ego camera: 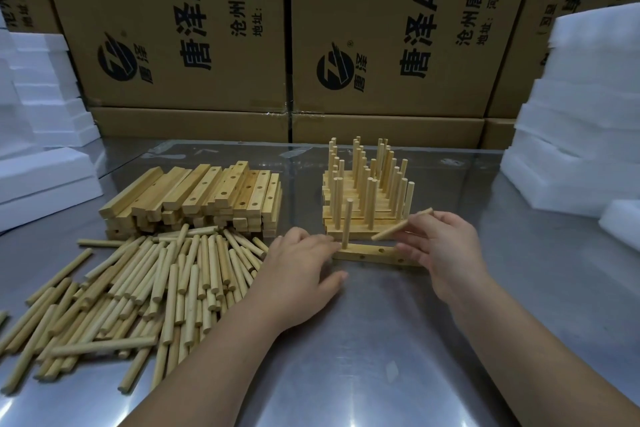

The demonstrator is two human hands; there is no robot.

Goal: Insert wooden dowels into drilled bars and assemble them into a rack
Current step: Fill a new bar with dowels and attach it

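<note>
head cam | forward-down | close over table | single view

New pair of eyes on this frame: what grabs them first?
Dead centre: the right hand pinches a tilted dowel over a drilled bar that has one upright dowel, the left hand at the bar's left end. Behind it stands a cluster of dowelled bars; to the left, a loose dowel pile before stacked bars.
</note>
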